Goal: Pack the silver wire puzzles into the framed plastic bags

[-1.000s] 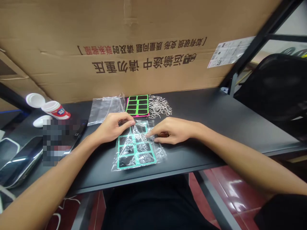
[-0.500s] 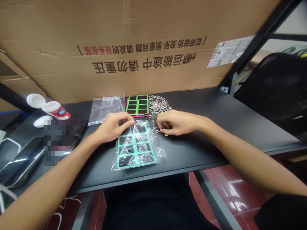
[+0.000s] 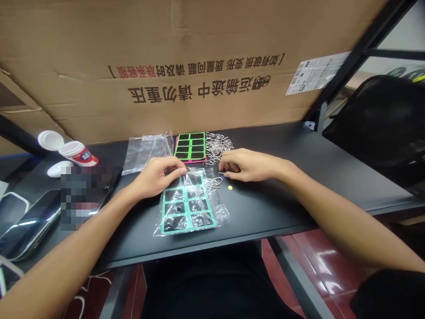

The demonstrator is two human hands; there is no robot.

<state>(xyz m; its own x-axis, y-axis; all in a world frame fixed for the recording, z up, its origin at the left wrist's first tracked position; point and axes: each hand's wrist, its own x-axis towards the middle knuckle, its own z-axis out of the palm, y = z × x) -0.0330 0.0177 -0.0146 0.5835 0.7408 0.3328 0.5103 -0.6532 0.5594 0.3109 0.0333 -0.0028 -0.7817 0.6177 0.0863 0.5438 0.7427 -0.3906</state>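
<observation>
By the worktop's (image 3: 272,208) front edge, the left hand (image 3: 157,177) pinches one bagged card (image 3: 186,201); near one yellow dot (image 3: 230,188), the right hand's (image 3: 239,165) grip I can't tell.

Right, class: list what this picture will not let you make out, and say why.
All in the head view:
- What the right hand holds, if anything: hidden by the hand itself.
- The upper left part of the teal card: covered by the left hand.
- How many silver wires: too small and tangled.
- The white label's print: too small.
- The whole black chair: cut off by the right edge.
</observation>
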